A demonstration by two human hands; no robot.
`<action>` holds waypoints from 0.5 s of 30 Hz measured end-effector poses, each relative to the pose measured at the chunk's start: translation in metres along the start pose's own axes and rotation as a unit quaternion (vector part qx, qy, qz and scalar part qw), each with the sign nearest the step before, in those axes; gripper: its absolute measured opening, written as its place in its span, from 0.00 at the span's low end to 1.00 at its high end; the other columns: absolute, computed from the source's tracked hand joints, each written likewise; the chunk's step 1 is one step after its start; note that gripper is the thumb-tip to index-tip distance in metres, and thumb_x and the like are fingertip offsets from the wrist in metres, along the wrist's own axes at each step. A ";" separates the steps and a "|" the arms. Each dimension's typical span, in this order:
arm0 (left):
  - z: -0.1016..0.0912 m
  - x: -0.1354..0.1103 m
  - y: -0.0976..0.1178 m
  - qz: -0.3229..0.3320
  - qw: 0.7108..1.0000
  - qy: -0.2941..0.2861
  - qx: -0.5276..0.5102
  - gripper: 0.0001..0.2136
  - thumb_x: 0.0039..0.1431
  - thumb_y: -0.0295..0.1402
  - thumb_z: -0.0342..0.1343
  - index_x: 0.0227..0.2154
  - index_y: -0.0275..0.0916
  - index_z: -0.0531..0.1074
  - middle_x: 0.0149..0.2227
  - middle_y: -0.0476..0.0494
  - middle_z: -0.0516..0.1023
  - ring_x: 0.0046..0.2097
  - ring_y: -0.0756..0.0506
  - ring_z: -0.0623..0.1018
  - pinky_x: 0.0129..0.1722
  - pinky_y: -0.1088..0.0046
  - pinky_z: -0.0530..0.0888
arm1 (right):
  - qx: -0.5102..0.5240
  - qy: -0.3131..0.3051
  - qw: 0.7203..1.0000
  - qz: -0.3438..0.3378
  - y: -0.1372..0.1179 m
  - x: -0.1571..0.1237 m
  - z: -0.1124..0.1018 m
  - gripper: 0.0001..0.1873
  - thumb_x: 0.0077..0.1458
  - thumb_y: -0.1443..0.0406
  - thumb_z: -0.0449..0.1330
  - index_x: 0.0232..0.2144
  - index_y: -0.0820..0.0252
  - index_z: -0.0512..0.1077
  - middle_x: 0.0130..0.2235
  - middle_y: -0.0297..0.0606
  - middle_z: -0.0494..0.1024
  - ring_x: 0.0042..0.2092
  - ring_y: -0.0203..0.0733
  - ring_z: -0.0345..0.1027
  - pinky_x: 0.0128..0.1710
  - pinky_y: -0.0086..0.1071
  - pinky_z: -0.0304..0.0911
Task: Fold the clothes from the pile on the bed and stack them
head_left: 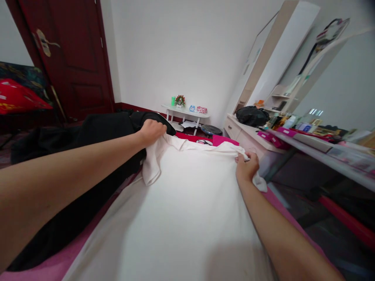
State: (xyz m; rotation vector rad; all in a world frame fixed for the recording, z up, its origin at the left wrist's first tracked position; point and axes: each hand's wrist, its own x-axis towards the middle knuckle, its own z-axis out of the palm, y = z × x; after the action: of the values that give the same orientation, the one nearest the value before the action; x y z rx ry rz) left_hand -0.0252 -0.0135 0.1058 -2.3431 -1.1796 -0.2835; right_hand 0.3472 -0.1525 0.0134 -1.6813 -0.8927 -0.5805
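Observation:
A white T-shirt [193, 203] lies stretched out in front of me, its hem side towards me and its shoulders at the far end. My left hand [152, 132] is closed on the cloth at the far left shoulder, with a short sleeve hanging below it. At the far right shoulder, my right hand [247, 166] pinches the fabric, and the other sleeve dangles beside the wrist. Black clothing [108, 127] lies to the left, partly under my left forearm. Just past the shirt's collar edge shows bright pink and red cloth [225, 140].
The shirt rests on a pink surface [281, 207]. On the right stands a dressing table [336, 166] crowded with bottles and boxes, and a black bag [252, 116] sits behind it. A small white table [186, 110] is by the far wall. A dark red door [70, 50] is at left.

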 end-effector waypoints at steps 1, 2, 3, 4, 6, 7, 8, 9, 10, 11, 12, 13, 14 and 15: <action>0.004 0.006 0.003 0.004 1.000 -0.002 0.000 0.12 0.59 0.19 0.42 0.37 0.31 0.71 0.37 0.31 0.77 0.43 0.36 0.76 0.37 0.64 0.64 | 0.005 0.025 1.000 -0.013 0.000 -0.004 0.003 0.13 0.48 0.63 0.54 0.38 0.62 0.68 0.40 0.45 0.72 0.43 0.46 0.65 0.46 0.39 0.61; 0.008 0.011 0.006 0.007 1.000 -0.005 -0.002 0.12 0.59 0.19 0.42 0.37 0.30 0.71 0.37 0.30 0.77 0.43 0.36 0.76 0.38 0.64 0.63 | -0.002 0.026 0.999 -0.020 0.001 -0.008 0.006 0.12 0.48 0.64 0.53 0.37 0.62 0.67 0.40 0.44 0.71 0.43 0.46 0.64 0.46 0.38 0.61; 0.012 0.017 0.010 0.011 1.000 -0.008 -0.005 0.13 0.59 0.18 0.42 0.36 0.30 0.71 0.37 0.30 0.76 0.43 0.37 0.76 0.37 0.64 0.63 | -0.007 0.012 1.000 -0.025 0.003 -0.013 0.009 0.11 0.48 0.64 0.53 0.36 0.61 0.67 0.39 0.44 0.71 0.43 0.46 0.64 0.46 0.38 0.60; 0.016 0.023 0.014 0.013 1.000 -0.011 -0.009 0.13 0.59 0.18 0.42 0.36 0.29 0.71 0.38 0.29 0.76 0.43 0.37 0.75 0.37 0.64 0.63 | -0.015 -0.005 1.000 -0.025 0.007 -0.017 0.012 0.11 0.48 0.65 0.52 0.35 0.61 0.66 0.39 0.44 0.70 0.43 0.46 0.63 0.46 0.39 0.60; 0.026 0.033 0.025 0.014 1.000 -0.017 -0.015 0.13 0.59 0.18 0.41 0.36 0.28 0.72 0.39 0.29 0.76 0.43 0.36 0.75 0.37 0.64 0.62 | -0.036 -0.040 0.998 -0.014 0.017 -0.023 0.018 0.11 0.47 0.67 0.51 0.36 0.61 0.65 0.39 0.45 0.70 0.44 0.48 0.62 0.48 0.41 0.58; 0.032 0.037 0.031 0.014 1.000 -0.020 -0.017 0.13 0.59 0.17 0.41 0.37 0.28 0.72 0.39 0.28 0.75 0.43 0.36 0.75 0.37 0.63 0.62 | -0.047 -0.057 0.997 -0.011 0.021 -0.026 0.021 0.13 0.46 0.67 0.51 0.38 0.62 0.65 0.40 0.46 0.69 0.45 0.49 0.62 0.50 0.42 0.57; 0.038 0.040 0.038 0.014 0.999 -0.024 -0.018 0.13 0.59 0.17 0.41 0.36 0.27 0.72 0.39 0.28 0.75 0.43 0.36 0.74 0.37 0.62 0.62 | -0.054 -0.072 0.996 -0.011 0.025 -0.027 0.023 0.16 0.45 0.68 0.52 0.40 0.63 0.64 0.42 0.47 0.69 0.47 0.49 0.61 0.51 0.43 0.56; 0.044 0.042 0.045 0.013 0.999 -0.027 -0.020 0.14 0.59 0.17 0.41 0.36 0.27 0.72 0.38 0.28 0.75 0.43 0.36 0.74 0.37 0.62 0.62 | -0.059 -0.084 0.995 -0.016 0.027 -0.028 0.024 0.20 0.44 0.68 0.53 0.43 0.63 0.63 0.44 0.48 0.68 0.49 0.50 0.60 0.52 0.43 0.55; 0.050 0.043 0.052 0.011 0.999 -0.029 -0.022 0.14 0.59 0.17 0.41 0.36 0.27 0.73 0.38 0.28 0.74 0.43 0.36 0.73 0.38 0.61 0.62 | -0.062 -0.097 0.993 -0.028 0.028 -0.028 0.025 0.24 0.43 0.68 0.54 0.46 0.64 0.61 0.47 0.49 0.67 0.51 0.50 0.59 0.53 0.43 0.55; 0.055 0.042 0.059 0.009 0.999 -0.029 -0.024 0.14 0.59 0.18 0.40 0.36 0.27 0.73 0.39 0.28 0.74 0.44 0.36 0.72 0.39 0.59 0.62 | -0.063 -0.111 0.991 -0.040 0.027 -0.029 0.024 0.28 0.42 0.69 0.54 0.49 0.63 0.59 0.49 0.49 0.65 0.53 0.49 0.58 0.53 0.41 0.55; 0.059 0.040 0.067 0.008 0.999 -0.028 -0.027 0.15 0.60 0.18 0.40 0.37 0.27 0.73 0.40 0.28 0.73 0.46 0.36 0.71 0.41 0.58 0.62 | -0.064 -0.126 0.989 -0.050 0.025 -0.029 0.024 0.30 0.42 0.69 0.55 0.51 0.63 0.58 0.52 0.49 0.63 0.53 0.48 0.59 0.52 0.39 0.56; 0.062 0.038 0.074 0.008 0.999 -0.024 -0.032 0.16 0.60 0.18 0.39 0.39 0.27 0.73 0.42 0.27 0.72 0.48 0.36 0.70 0.44 0.57 0.61 | -0.068 -0.140 0.986 -0.054 0.022 -0.030 0.022 0.31 0.42 0.70 0.55 0.52 0.62 0.57 0.54 0.49 0.61 0.51 0.46 0.61 0.50 0.36 0.58; 0.064 0.035 0.082 0.010 0.999 -0.020 -0.038 0.16 0.61 0.19 0.39 0.42 0.28 0.72 0.45 0.28 0.71 0.50 0.36 0.68 0.46 0.56 0.60 | -0.079 -0.152 0.984 -0.050 0.018 -0.030 0.021 0.31 0.42 0.70 0.55 0.52 0.60 0.57 0.54 0.48 0.61 0.48 0.43 0.64 0.47 0.34 0.60; 0.065 0.032 0.090 0.013 0.999 -0.018 -0.047 0.17 0.61 0.20 0.39 0.44 0.29 0.71 0.47 0.28 0.70 0.52 0.37 0.66 0.49 0.56 0.59 | -0.102 -0.157 0.981 -0.041 0.014 -0.031 0.019 0.30 0.43 0.70 0.55 0.52 0.60 0.58 0.54 0.48 0.61 0.44 0.41 0.66 0.44 0.33 0.61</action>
State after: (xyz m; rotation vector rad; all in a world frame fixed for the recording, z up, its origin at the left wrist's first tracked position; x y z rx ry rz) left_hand 0.0636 -0.0030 0.0325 -2.4526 -1.1749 -0.2960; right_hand 0.3386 -0.1446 -0.0235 -1.9644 -1.1644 -0.4793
